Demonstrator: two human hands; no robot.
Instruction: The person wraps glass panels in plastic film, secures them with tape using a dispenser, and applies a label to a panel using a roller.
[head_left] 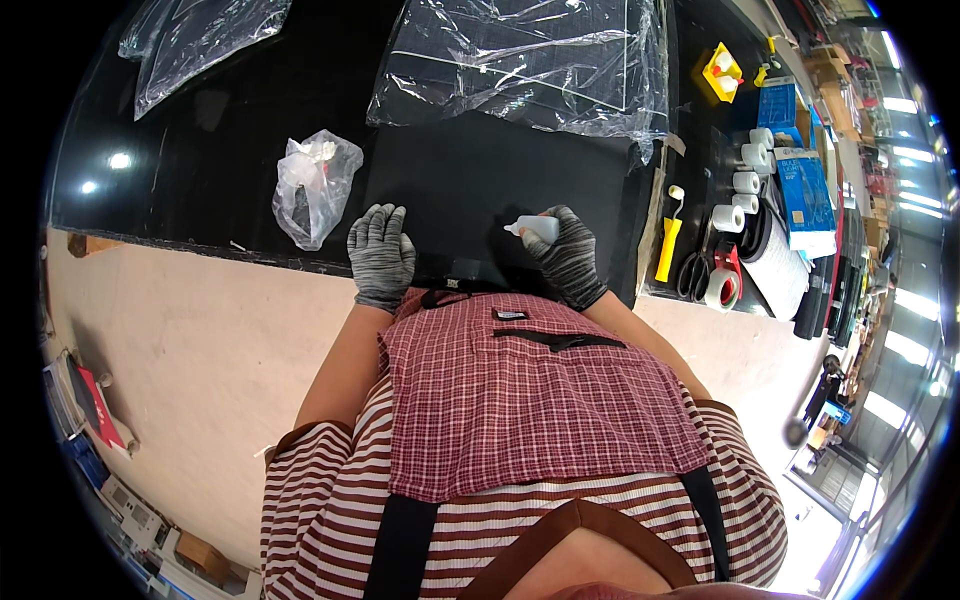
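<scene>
Over blk table (220, 190), nr edge: 1 sm. bottle (541, 228), whitish, translucent, narrow tip pointing L, gripped in R hand (568, 255) (gloved), above blk sheet (450, 185); L hand (381, 255), also gloved, fingers extended, close tog., at sheet's L side

Black table (220, 185): 1 matte black panel (455, 190), crumpled bag (318, 190), yellow-handled roller (668, 248), 1 yellow tray (726, 96).

Left hand (382, 255): grey-gloved, fingers extended, at the near edge of the black counter (220, 190). Right hand (570, 250): likewise gloved, holding one small translucent bottle (540, 229), nozzle toward left hand. Left of left hand: crumpled clear bag (305, 205). Right of right hand: yellow-handled roller (668, 250), white rolls (728, 218), blue box (803, 188).
</scene>
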